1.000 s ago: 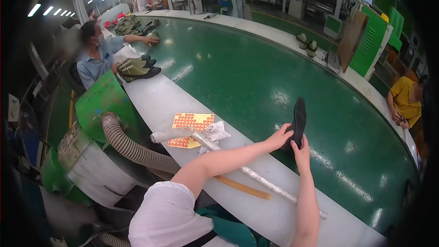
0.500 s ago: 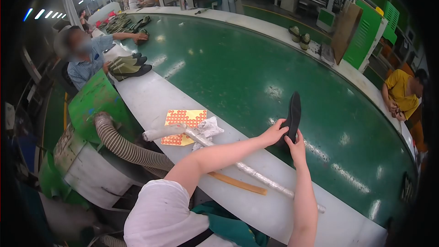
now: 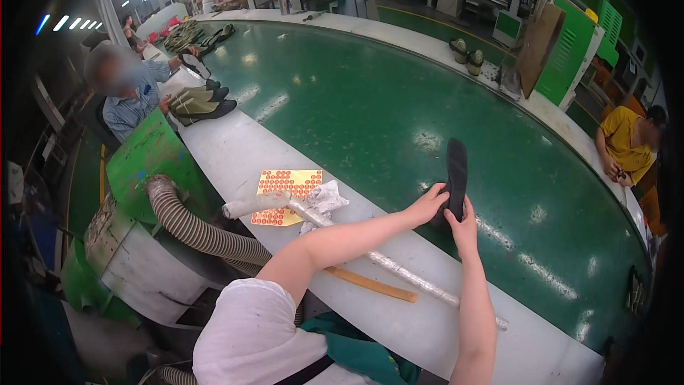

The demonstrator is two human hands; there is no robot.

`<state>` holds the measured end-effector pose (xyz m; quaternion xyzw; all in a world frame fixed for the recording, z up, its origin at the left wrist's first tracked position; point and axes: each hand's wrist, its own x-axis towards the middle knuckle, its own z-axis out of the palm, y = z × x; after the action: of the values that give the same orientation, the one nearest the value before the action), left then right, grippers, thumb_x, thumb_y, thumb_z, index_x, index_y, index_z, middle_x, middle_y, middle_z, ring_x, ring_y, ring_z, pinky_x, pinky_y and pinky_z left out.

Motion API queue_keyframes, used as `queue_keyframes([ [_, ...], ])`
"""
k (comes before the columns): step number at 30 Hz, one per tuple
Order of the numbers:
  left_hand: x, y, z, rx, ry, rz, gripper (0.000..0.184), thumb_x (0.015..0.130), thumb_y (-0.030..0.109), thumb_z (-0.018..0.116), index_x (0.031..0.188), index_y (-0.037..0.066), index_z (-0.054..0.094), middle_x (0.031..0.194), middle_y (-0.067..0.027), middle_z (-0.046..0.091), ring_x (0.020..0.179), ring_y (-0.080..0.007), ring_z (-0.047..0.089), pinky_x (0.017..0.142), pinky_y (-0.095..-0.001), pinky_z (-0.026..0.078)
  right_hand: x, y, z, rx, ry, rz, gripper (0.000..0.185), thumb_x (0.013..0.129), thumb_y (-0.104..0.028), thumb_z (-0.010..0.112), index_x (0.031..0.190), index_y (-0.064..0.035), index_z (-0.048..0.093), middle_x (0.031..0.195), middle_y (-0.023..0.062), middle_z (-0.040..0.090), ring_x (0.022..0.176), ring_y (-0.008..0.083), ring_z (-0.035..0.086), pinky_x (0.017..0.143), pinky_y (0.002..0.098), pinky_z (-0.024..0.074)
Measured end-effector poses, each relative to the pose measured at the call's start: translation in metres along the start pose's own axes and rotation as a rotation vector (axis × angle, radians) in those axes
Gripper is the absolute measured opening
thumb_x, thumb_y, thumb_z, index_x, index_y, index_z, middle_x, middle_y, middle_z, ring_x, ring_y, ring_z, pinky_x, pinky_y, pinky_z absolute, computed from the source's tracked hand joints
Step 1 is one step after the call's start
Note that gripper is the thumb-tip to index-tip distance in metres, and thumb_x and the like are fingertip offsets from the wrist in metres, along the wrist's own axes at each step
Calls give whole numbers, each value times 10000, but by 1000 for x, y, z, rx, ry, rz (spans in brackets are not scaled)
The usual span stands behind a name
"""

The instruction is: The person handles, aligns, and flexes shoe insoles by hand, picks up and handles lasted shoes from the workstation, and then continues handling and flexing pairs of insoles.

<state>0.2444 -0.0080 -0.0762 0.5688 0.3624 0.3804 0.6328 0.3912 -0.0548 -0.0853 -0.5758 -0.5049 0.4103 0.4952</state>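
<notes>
Over the green table, both my hands hold up a shoe (image 3: 457, 171) whose flat black sole faces me; its upper is mostly hidden. My left hand (image 3: 429, 203) grips the left side near the lower end. From the right, my right hand (image 3: 464, 228) closes around the same end, with the thumb lying against the sole. Below my left forearm, a long tube wrapped in clear plastic (image 3: 399, 272) lies across the white ledge. Beside it is a flat tan strip (image 3: 374, 284).
A sheet of red round stickers (image 3: 274, 184) and crumpled white paper (image 3: 328, 198) lie on the white ledge (image 3: 221, 139). At left, a co-worker (image 3: 132, 93) handles a shoe near stacked olive shoes (image 3: 196, 105). A ribbed hose (image 3: 189, 217) runs beside the green machine (image 3: 146, 153).
The shoe in my hands has turned slightly, showing more of its sole, and its upper end tips left. The co-worker at left has brought a shoe closer and turned it.
</notes>
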Motion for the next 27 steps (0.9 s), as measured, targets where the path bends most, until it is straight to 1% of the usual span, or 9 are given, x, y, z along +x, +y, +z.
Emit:
queue_keyframes([
  [3,1,-2,0,-3,-4,27,457,978,285,400,1344,21,328,1260,-115,472,1151,-170,461,962,-275,368,-2,-6,0,16,3,30,690,824,-133,661,1405,-31,303,1146,123,590,1018,170,586,863,275,452],
  [6,6,-9,0,-34,10,74,421,988,290,388,1317,31,345,1155,-100,527,1022,-152,533,873,-269,430,-2,-10,-2,131,35,156,686,832,-145,654,1409,-40,298,1141,116,592,1003,165,587,852,276,454],
  [9,6,-7,-1,-210,-63,-9,389,995,293,381,1291,42,355,1040,-77,563,865,-131,574,757,-262,473,-4,-17,-7,160,52,245,686,837,-149,647,1406,-23,287,1143,113,589,985,160,590,826,265,461],
  [12,5,-4,0,-239,-38,17,376,996,292,383,1280,47,355,980,-65,571,777,-122,577,690,-257,483,4,1,-7,159,84,156,681,840,-143,642,1399,0,280,1133,109,588,976,146,590,801,256,464],
  [16,3,0,3,-240,-39,68,387,995,278,392,1303,49,343,996,-67,571,804,-128,578,733,-260,482,0,-8,-6,249,56,190,665,849,-124,622,1399,5,271,1086,89,592,934,124,586,782,259,461],
  [17,6,-5,2,-215,-63,104,396,997,270,389,1322,53,330,1025,-70,571,817,-129,577,754,-261,479,5,2,-7,252,54,163,637,858,-144,610,1394,-18,290,1028,63,600,874,117,587,718,263,471],
  [20,5,-4,4,-141,-32,182,354,992,258,386,1282,55,379,1014,-69,559,800,-108,565,723,-259,474,-1,-8,-11,270,-7,250,517,878,-219,593,1309,-25,384,962,41,609,801,122,588,671,288,478],
  [23,7,-8,2,-192,-54,191,359,994,269,373,1285,59,377,1018,-71,558,797,-117,572,707,-269,480,-2,-11,-12,378,24,381,443,881,-280,589,1232,-57,439,919,23,604,762,124,584,617,296,474],
  [27,7,-3,0,-302,-37,75,384,999,275,363,1322,69,345,1033,-76,570,804,-143,593,727,-269,487,10,15,-20,537,-3,447,431,895,-308,559,1244,-81,446,909,26,583,758,134,569,601,294,474],
])
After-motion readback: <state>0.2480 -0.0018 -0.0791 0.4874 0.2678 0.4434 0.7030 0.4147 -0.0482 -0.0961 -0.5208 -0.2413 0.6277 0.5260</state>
